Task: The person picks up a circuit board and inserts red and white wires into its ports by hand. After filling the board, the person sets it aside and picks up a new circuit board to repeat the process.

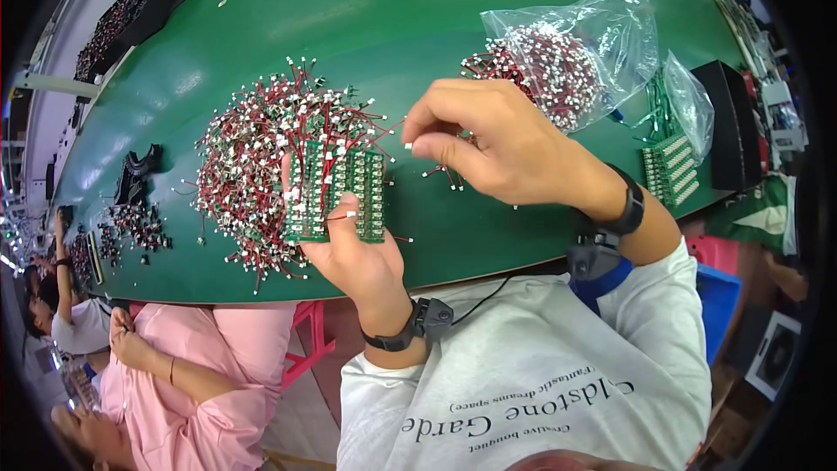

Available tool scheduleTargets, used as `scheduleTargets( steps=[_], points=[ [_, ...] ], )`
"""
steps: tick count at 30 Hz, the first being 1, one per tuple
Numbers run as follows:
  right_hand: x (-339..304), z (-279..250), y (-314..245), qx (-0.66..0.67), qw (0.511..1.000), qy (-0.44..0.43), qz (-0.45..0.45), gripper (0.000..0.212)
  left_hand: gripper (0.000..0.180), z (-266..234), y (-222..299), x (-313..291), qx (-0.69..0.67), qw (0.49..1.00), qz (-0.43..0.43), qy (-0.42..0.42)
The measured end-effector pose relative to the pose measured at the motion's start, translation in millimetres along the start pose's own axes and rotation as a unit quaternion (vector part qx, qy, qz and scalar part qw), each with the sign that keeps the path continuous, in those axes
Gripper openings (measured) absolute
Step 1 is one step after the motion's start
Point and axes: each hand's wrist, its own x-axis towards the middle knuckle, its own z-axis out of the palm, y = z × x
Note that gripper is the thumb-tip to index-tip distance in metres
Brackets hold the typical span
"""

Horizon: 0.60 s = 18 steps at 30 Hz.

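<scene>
Green table; circuit panel hides part of left hand.

There were 2 wire piles (L, far R), 2 PCB sets (near L, R), 2 clear bags R, 1 blk box R.

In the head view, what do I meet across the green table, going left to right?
Black parts, pile of red-wired connectors, left hand holding a green circuit-board panel, right hand, stacked green boards, black box.
</scene>
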Motion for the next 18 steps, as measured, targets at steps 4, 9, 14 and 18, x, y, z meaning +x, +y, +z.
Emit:
scheduleTargets(
  steps=[4,9,14,18],
  points=[
    [-4,4,-18,-0.001,1.0,0.005,-0.022,0.008,0.058,7,1,-6,0.014,1.0,-0.019,0.007],
    [-11,17,-5,-0.069,0.996,0.032,-0.039,0.012,0.068,21,-6,-15,0.016,0.999,-0.013,-0.045],
    [-12,21,1,-0.09,0.995,0.032,-0.031,0.012,0.067,23,-11,-22,0.045,0.996,-0.015,-0.07],
    [-14,22,3,-0.089,0.995,0.033,-0.009,0.013,0.067,24,-14,-23,0.049,0.996,-0.011,-0.075]
  ],
)
